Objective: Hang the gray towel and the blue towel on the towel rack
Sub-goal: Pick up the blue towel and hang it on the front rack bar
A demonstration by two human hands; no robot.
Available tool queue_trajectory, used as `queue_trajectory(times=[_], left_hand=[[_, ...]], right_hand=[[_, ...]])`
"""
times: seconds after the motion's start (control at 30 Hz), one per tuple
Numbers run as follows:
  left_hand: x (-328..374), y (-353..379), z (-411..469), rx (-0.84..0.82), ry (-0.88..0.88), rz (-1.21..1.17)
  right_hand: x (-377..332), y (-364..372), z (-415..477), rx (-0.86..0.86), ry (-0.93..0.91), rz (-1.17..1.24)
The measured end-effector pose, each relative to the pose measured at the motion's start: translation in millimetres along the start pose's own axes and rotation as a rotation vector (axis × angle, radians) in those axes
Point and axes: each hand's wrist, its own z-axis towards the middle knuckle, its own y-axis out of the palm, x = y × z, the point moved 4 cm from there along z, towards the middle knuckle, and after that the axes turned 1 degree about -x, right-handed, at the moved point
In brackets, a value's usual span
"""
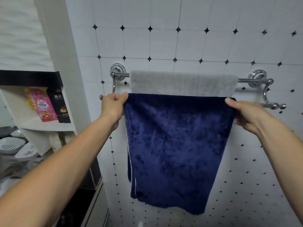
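White star-dotted tile behind, plush gray towel (183, 83) draped on chrome double-bar rack (268, 97), left hand (113, 107) and right hand (244, 115) fingers pinching deep-blue velvety towel (178, 145) on front bar; uneven release could slide it off.

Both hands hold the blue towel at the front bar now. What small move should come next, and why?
Probably let go with both hands. The blue towel already seems draped over the front bar, hanging flat, and the gray towel is on the rear bar. The left hand and right hand only pinch its top corners.
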Motion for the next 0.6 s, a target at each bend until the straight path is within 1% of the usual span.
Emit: queue_trajectory(times=[0.07,0.13,0.2,0.23,0.3,0.4,0.5,0.6], left_hand=[[-12.7,4.9,-13.8,-0.061,0.026,-0.055],[-32.4,6.6,-28.7,-0.118,0.006,-0.065],[-44.3,1.5,-32.4,-0.132,-0.03,-0.036],[-44.5,-3.1,-29.4,-0.122,-0.038,-0.021],[-36.7,-12.0,-20.3,-0.115,-0.02,0.002],[-21.8,-17.2,-14.8,-0.118,0.017,0.029],[-9.9,-12.9,-12.9,-0.109,0.017,-0.003],[7.3,-7.7,-5.6,-0.072,-0.018,-0.039]], right_hand=[[9.5,3.6,-4.3,-0.114,0.045,-0.027],[23.4,5.9,-11.2,-0.171,0.097,-0.117],[30.1,3.0,-12.7,-0.151,0.077,-0.182],[30.2,0.3,-11.1,-0.126,0.055,-0.177],[29.1,-4.8,-8.9,-0.09,0.035,-0.147],[30.9,-5.0,-8.6,-0.093,0.02,-0.121],[22.1,-0.1,-9.1,-0.087,-0.009,-0.079],[1.6,1.1,-5.2,-0.019,-0.063,-0.035]])
